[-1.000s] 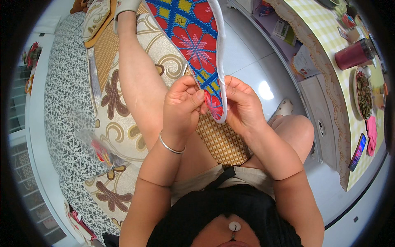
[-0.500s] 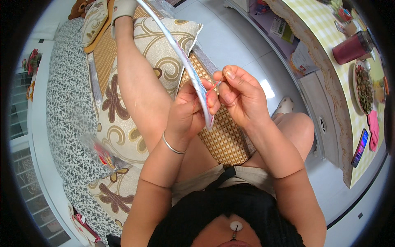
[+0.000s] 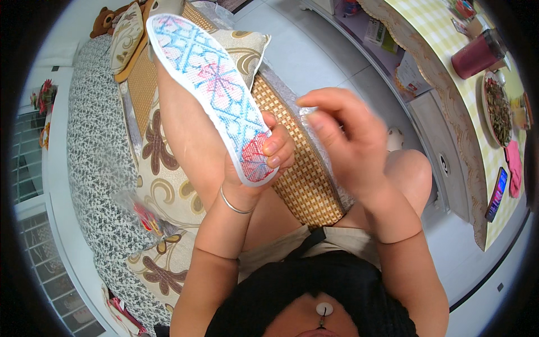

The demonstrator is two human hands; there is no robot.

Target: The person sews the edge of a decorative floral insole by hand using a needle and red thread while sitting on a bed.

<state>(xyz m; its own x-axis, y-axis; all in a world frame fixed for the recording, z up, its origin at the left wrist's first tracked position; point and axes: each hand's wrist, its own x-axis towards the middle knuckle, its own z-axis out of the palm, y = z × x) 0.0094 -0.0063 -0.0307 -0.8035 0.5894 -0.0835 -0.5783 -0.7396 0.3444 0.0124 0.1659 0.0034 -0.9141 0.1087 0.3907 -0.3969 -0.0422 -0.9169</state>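
My left hand [image 3: 279, 147] grips the heel end of a white-edged embroidered insole [image 3: 216, 84], with fingers folded over its right edge and a silver bangle on the wrist. The insole is turned face up, showing blue crossing lines, a pink flower in the middle and a red stitched patch at the heel. To its right, my right hand [image 3: 353, 135] is raised and blurred by motion. Its thumb and forefinger curve toward each other around a small pale glint, too smeared to name.
A patterned cushion [image 3: 168, 168] and woven mat [image 3: 303, 168] lie under my legs. At left is a clear plastic bag [image 3: 143, 216] with red and yellow contents. On the checked tablecloth at right are a dark red cup [image 3: 477, 54], a plate of food [image 3: 487, 98], a phone [image 3: 496, 194] and a pink cloth [image 3: 513, 165].
The insole has turned from edge-on to face up in my left hand. My right hand, which was pinching red thread close against it, has moved right, away from the insole.
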